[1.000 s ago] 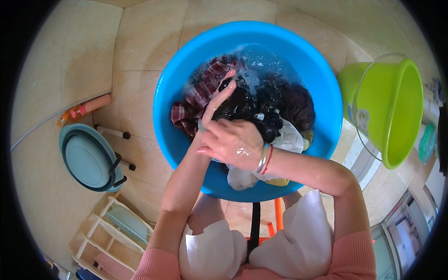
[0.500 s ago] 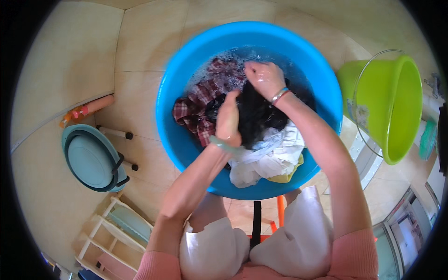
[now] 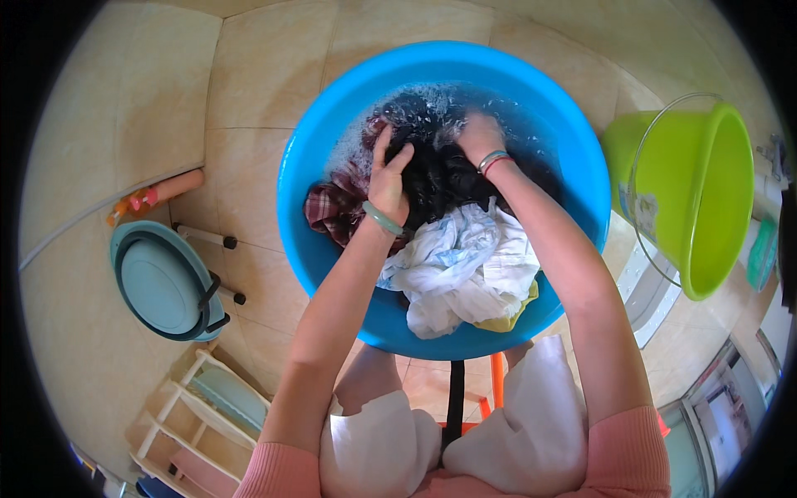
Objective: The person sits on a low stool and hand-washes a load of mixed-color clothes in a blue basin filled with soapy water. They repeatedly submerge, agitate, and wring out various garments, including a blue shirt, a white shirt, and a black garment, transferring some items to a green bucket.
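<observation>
A big blue basin [image 3: 292, 241] holds sudsy water and wet laundry. My left hand [image 3: 388, 183], with a pale green bangle at its wrist, is at the left of a soaked black garment [image 3: 427, 178]; dark cloth shows between its thumb and forefinger. Across from it, my right hand [image 3: 480, 137] is closed on the same black garment at the water's surface, its fingertips hidden by cloth and foam. A maroon plaid shirt [image 3: 325, 207] lies to the left. Nearer me is a heap of white cloth [image 3: 465, 270], with a bit of yellow cloth [image 3: 513, 311] beneath it.
A lime-green bucket [image 3: 677, 199] with a wire handle stands right of the basin. At left are a folded grey-blue basin [image 3: 162, 278] and an orange-pink bottle [image 3: 158, 197] by the wall. A cream rack [image 3: 195, 407] stands at lower left.
Both hands have shifted the black garment, which now spreads farther toward the basin's far side. My left hand moved slightly left, its fingers spreading. More white cloth is uncovered near me.
</observation>
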Available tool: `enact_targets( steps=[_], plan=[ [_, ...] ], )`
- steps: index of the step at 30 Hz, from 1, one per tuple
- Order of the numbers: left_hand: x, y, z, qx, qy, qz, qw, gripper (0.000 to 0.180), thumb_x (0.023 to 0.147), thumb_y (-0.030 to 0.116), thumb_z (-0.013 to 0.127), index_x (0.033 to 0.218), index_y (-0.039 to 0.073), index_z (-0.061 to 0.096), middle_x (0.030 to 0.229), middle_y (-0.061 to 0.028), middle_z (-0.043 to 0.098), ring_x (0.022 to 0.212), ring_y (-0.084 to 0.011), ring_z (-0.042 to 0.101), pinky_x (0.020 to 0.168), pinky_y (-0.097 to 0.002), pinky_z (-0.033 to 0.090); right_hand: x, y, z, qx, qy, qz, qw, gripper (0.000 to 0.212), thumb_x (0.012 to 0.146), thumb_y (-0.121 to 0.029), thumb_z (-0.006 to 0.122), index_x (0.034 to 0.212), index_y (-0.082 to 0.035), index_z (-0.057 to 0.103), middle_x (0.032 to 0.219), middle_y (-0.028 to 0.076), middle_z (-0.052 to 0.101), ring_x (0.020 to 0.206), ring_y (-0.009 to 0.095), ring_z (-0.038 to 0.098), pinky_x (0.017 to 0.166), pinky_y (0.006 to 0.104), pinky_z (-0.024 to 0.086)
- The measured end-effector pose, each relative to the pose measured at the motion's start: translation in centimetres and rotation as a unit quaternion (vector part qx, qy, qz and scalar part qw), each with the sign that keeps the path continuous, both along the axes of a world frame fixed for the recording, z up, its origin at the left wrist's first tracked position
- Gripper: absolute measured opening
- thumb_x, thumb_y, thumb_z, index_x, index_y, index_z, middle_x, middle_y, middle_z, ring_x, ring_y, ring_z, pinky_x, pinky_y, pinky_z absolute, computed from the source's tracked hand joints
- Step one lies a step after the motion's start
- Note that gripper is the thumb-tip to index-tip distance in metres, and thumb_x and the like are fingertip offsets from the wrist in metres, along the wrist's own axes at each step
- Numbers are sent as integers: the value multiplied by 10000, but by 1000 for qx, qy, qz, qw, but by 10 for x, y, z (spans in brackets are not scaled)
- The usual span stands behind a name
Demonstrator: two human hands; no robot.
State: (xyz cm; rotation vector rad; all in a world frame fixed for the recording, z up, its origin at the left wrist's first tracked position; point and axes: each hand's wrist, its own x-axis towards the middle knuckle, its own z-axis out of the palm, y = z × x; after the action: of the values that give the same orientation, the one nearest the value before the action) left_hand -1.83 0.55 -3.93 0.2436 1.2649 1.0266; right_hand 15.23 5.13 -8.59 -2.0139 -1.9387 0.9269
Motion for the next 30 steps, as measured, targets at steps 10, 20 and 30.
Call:
enact_targets(
  steps=[10,20,30],
  plan=[
    [-6,1,64,38,-264,-48,963,550,940,182,638,1429,158,389,1252,-123,555,1112,-231,574,942,-373,490,-79,-102,156,256,152,235,925,343,812,-371,707,882,-74,551,805,50,500,644,180,598,518,303,507],
    [-17,-29,4,67,-233,0,970,398,981,417,561,1214,95,580,1019,-83,668,894,-197,664,786,-316,532,-106,-63,162,396,187,126,890,252,778,-203,738,652,-131,533,645,7,452,491,147,563,414,279,440],
    [16,-15,44,-115,-53,-11,992,422,978,379,542,1224,42,603,1229,-57,625,1099,-176,586,946,-296,455,-15,-6,43,95,-3,-46,994,381,948,-395,501,781,-120,705,754,185,676,728,416,652,681,523,530]
  ],
)
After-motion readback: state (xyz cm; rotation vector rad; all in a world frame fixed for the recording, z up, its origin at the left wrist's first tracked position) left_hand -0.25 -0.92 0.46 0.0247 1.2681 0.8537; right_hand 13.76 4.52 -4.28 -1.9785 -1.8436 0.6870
